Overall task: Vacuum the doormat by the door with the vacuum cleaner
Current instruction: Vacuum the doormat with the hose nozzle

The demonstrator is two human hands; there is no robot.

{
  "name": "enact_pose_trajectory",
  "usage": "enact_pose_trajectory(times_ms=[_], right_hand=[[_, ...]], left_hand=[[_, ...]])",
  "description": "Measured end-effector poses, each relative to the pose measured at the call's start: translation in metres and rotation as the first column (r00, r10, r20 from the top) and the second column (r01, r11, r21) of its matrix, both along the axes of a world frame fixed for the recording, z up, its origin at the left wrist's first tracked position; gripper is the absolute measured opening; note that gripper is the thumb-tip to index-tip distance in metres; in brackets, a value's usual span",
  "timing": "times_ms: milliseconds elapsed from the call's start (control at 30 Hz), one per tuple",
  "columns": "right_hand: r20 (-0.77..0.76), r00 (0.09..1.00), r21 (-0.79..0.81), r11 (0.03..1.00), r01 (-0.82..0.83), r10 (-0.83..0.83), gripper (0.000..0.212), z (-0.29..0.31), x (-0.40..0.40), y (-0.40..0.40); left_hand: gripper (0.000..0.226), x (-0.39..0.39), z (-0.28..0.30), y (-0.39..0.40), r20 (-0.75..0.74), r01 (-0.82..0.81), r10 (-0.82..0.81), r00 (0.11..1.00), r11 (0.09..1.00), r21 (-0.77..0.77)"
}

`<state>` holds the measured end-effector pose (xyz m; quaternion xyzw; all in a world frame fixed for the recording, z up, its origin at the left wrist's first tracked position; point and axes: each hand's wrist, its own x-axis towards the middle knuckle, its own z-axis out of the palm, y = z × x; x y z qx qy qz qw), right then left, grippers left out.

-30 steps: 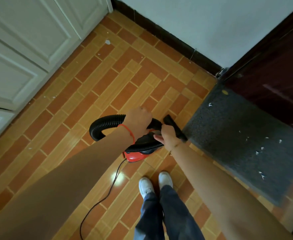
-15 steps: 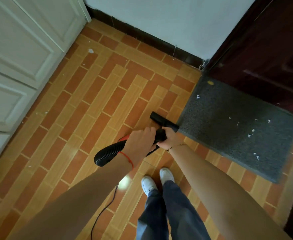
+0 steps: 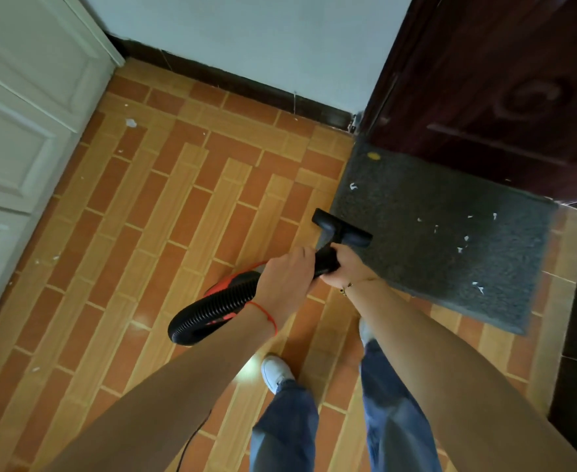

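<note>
A dark grey doormat (image 3: 433, 240) lies on the tiled floor before a dark brown door (image 3: 505, 83), with several white scraps and one yellow speck on it. My left hand (image 3: 288, 279) grips the black ribbed hose (image 3: 218, 306) of a red and black vacuum cleaner (image 3: 225, 284), most of whose body is hidden behind my arm. My right hand (image 3: 345, 267) grips the black tube just behind the flat nozzle (image 3: 343, 229). The nozzle sits over the mat's near-left edge.
White panelled cupboard doors (image 3: 24, 137) line the left side. A pale wall with a dark skirting (image 3: 239, 81) runs along the back. White scraps dot the orange tiles (image 3: 178, 199). My legs and white shoe (image 3: 275, 371) stand below the vacuum, with its cord (image 3: 191, 441) trailing at bottom.
Both hands carried the vacuum forward and right. The nozzle went from the bare tiles to the mat's near-left edge. My right foot stepped forward.
</note>
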<state>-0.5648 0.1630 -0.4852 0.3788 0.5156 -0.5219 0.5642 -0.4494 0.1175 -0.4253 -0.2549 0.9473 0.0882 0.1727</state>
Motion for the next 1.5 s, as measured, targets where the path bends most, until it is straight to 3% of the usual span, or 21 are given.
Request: enact_pose_trajectory(times_ms=[67, 133, 333, 367, 400, 467, 500, 533, 667, 833, 1000, 1167, 1300, 1500], right_hand=[[-0.049, 0.998, 0.021, 0.999, -0.037, 0.038, 0.02, -0.008, -0.019, 0.006], [-0.113, 0.971, 0.106, 0.974, -0.201, 0.213, 0.032, -0.019, -0.038, 0.014], [-0.165, 0.733, 0.241, 0.748, -0.619, 0.66, 0.033, -0.018, -0.096, 0.037], [-0.206, 0.628, 0.296, 0.66, -0.691, 0.75, 0.031, -0.02, -0.104, 0.038], [-0.267, 0.436, 0.374, 0.51, -0.775, 0.859, 0.031, -0.024, -0.111, 0.04], [-0.376, -0.086, 0.539, 0.142, -0.83, 0.923, 0.03, -0.026, -0.123, 0.046], [-0.421, -0.284, 0.587, 0.021, -0.809, 0.861, 0.031, -0.027, -0.128, 0.05], [-0.453, -0.403, 0.594, -0.068, -0.802, 0.795, 0.035, -0.027, -0.131, 0.054], [-0.519, -0.637, 0.542, -0.358, -0.761, 0.57, 0.043, -0.031, -0.128, 0.066], [-0.565, -0.725, 0.608, -0.396, -0.688, 0.393, 0.024, -0.037, -0.117, 0.076], [-0.496, -0.818, 0.643, -0.51, -0.572, 0.291, 0.017, -0.04, -0.113, 0.086], [-0.446, -0.846, 0.677, -0.508, -0.533, 0.292, 0.011, -0.04, -0.106, 0.1], [-0.405, -0.874, 0.72, -0.496, -0.485, 0.267, 0.029, -0.045, -0.094, 0.115], [-0.376, -0.889, 0.724, -0.517, -0.457, 0.261, 0.036, -0.058, -0.078, 0.136]], left_hand=[[0.027, -0.021, -0.003, 0.006, 0.014, -0.012, 0.012, 1.0, 1.0, -0.003], [0.028, -0.041, -0.007, 0.014, 0.029, -0.022, 0.022, 0.999, 1.0, -0.004], [0.03, -0.089, -0.013, 0.048, 0.09, -0.02, 0.017, 0.996, 0.999, 0.026], [0.031, -0.094, -0.013, 0.052, 0.098, -0.023, 0.021, 0.995, 0.999, 0.022], [0.031, -0.098, -0.012, 0.054, 0.109, -0.03, 0.028, 0.994, 0.999, 0.011], [0.032, -0.102, -0.01, 0.055, 0.139, -0.051, 0.052, 0.989, 0.999, -0.004], [0.032, -0.103, -0.01, 0.054, 0.155, -0.063, 0.063, 0.986, 0.998, -0.001], [0.032, -0.104, -0.01, 0.054, 0.17, -0.08, 0.076, 0.982, 0.997, 0.013], [0.028, -0.105, -0.012, 0.054, 0.276, -0.202, 0.166, 0.947, 0.973, 0.109], [0.025, -0.107, -0.02, 0.063, 0.445, -0.334, 0.193, 0.874, 0.905, 0.264], [0.026, -0.109, -0.028, 0.082, 0.508, -0.511, 0.261, 0.821, 0.732, 0.451], [0.022, -0.099, -0.034, 0.109, 0.42, -0.552, 0.381, 0.823, 0.709, 0.439], [0.024, -0.084, -0.043, 0.141, 0.34, -0.607, 0.504, 0.794, 0.694, 0.388], [0.027, -0.067, -0.056, 0.174, 0.26, -0.62, 0.563, 0.784, 0.694, 0.366]])
